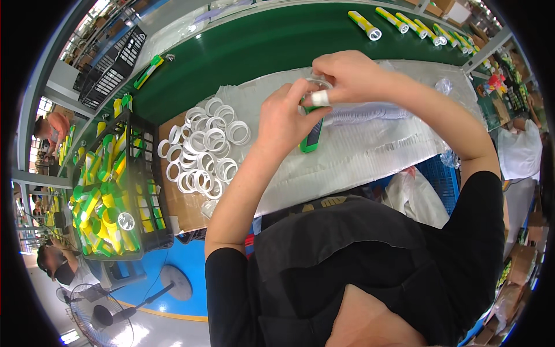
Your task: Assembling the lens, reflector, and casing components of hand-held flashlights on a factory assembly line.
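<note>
Over the table, both hands meet at a green flashlight [313,139], its handle pointing toward me. My left hand [283,115] is closed around its upper part, thumb along the body. Curled over the head end of the same flashlight is my right hand [350,75], with white tape on one finger. Between the fingers a pale round rim [319,84] shows at that end; fingers partly cover it. To the left of my left forearm lies a pile of white rings [215,140]. Just right of the flashlight, a long row of thin clear discs [373,113] rests on the table.
A dark crate [151,168] full of yellow-green flashlights [92,205] stands at left. Beyond the table runs a green conveyor belt [254,43], bearing several flashlights [364,24] at far right and one flashlight [148,72] at left. A fan [104,315] stands lower left. People work farther left.
</note>
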Available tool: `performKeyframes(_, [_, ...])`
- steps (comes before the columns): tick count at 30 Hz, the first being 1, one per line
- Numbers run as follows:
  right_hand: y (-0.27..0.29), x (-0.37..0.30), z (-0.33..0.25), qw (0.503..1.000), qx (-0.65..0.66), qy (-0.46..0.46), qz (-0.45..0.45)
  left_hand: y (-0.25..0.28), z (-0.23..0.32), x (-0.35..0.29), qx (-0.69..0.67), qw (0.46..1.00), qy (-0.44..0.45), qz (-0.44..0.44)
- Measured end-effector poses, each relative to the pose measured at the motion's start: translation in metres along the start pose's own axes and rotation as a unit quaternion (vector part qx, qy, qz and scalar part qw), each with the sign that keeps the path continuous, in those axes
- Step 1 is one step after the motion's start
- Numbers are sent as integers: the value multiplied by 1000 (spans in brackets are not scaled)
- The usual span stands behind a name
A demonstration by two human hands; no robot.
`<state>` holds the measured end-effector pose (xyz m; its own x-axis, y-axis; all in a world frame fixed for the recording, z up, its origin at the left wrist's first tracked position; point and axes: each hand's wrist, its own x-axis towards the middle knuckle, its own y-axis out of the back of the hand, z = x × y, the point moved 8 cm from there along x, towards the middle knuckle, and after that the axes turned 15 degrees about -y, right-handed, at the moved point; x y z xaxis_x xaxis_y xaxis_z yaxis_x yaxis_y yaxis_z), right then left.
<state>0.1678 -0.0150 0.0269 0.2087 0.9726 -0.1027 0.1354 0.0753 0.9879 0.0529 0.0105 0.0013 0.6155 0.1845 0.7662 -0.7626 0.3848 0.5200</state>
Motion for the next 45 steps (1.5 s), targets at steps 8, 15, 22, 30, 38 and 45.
performKeyframes(8, [-3,1,-4,999,47,25,3,2,-3,3,-25,1000,-2,-3])
performKeyframes(15, [10,-22,-9,965,148,199,82,3,-5,-12,-103,992,63,23])
performKeyframes(22, [23,-52,0,925,330,166,85,-19,58,-25,-613,713,290,-181])
performKeyframes(30, [-48,77,-10,895,367,55,248,48,-70,-16,86,967,160,-179])
performKeyframes(38, [-85,208,280,823,333,-232,398,340,48,-123,487,860,125,89])
performKeyframes(45, [-72,219,254,904,-68,-278,319,416,41,-249,399,841,365,6])
